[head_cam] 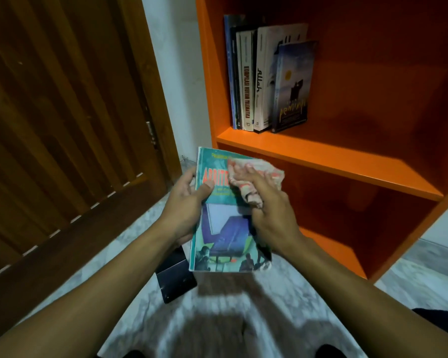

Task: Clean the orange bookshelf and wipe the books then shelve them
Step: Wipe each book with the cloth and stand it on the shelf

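Two bare forearms reach in from the bottom edge over a pale marbled floor (217, 319), and between them lies one dark, flat, glossy rectangular object (176, 279) on the floor, partly under the left wrist; what it is cannot be told. The left hand (189, 202) grips the left edge of one teal paperback book (223, 228), thumb curled over the front cover, holding it tilted above the floor in front of the shelf unit. Its cover is glossy and worn, with red block lettering near the top and a blue-purple picture with small figures below; the bottom right corner looks frayed. The right hand (267, 202) presses one crumpled cloth (259, 177), pinkish with pale stripes, onto the upper right part of the cover, fingers spread flat on the cloth and the thumb pinching a fold. Behind stands the orange bookshelf (321, 156), smooth and boxy, with two shelf boards in view. On the upper board about six books (267, 78) stand upright at the left end, spines outward, the rightmost one leaning with its bluish cover showing. To the left is one dark wooden slatted door (62, 125) beside a white wall.
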`<state>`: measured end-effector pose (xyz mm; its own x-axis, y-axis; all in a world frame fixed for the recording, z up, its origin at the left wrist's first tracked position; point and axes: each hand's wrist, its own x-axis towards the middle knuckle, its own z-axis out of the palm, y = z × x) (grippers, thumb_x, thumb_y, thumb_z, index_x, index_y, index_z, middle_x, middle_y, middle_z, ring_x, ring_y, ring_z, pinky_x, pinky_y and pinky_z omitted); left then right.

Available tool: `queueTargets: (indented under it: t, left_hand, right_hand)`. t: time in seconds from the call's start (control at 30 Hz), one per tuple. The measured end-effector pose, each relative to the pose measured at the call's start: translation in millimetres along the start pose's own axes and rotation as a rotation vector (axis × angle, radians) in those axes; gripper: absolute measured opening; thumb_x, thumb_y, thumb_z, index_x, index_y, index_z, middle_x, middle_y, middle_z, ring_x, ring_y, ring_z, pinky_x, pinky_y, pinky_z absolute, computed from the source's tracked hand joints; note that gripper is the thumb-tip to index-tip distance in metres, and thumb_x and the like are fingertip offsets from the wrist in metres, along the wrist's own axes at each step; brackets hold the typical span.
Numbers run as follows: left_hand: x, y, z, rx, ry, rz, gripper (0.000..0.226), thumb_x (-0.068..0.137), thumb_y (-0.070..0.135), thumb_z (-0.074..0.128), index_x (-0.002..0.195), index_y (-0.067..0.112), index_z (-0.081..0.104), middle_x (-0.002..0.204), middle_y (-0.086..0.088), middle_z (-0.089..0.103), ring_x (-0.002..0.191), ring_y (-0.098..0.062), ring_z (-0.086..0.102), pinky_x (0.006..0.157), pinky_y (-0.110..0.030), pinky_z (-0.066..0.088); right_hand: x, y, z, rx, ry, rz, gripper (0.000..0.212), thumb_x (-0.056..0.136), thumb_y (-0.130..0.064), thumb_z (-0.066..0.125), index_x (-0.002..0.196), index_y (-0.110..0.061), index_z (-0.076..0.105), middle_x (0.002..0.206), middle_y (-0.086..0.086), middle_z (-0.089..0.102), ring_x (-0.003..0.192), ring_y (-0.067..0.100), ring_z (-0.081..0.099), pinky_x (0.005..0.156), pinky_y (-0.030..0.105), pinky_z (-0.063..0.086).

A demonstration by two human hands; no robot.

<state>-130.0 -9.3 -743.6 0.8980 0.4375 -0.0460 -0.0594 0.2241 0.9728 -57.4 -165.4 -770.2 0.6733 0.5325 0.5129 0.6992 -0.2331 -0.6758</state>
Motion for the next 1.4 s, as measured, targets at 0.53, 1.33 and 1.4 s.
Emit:
queueTargets:
  t: [0.53,1.33,1.4]
  left_hand:
    - [22.5,15.0,-52.0,-0.023,0.417,0.008,0.018,0.107,0.021,0.043,0.121,0.016,0.053,0.115,-0.011,0.07,0.092,-0.025,0.072,0.083,-0.045,0.06]
    - [-17.3,-34.7,23.4,-0.053,-0.044,-0.126,0.026,0.107,0.017,0.04,0.121,0.013,0.062,0.115,-0.026,0.069,0.101,-0.037,0.068,0.092,-0.05,0.054]
    - [-16.7,-34.5,23.8,-0.088,-0.024,-0.128,0.027,0.107,0.017,0.039,0.121,0.012,0.062,0.114,-0.024,0.07,0.098,-0.033,0.07,0.086,-0.044,0.057]
  right_hand:
    - [-40.4,0.1,22.7,0.141,-0.435,-0.027,0.04,0.085,0.013,0.047,0.113,-0.011,0.062,0.084,-0.025,0.064,0.075,-0.018,0.056,0.061,0.01,0.043]
    - [0.4,-0.7,40.6,0.285,0.188,0.136,0.047,0.089,0.011,0.047,0.129,-0.013,0.054,0.134,0.001,0.061,0.125,0.007,0.054,0.103,0.032,0.046]
    - [-3.9,-1.8,41.0,0.286,0.158,0.136,0.047,0.089,0.012,0.048,0.127,-0.015,0.055,0.133,0.0,0.061,0.122,0.004,0.055,0.096,0.025,0.047]
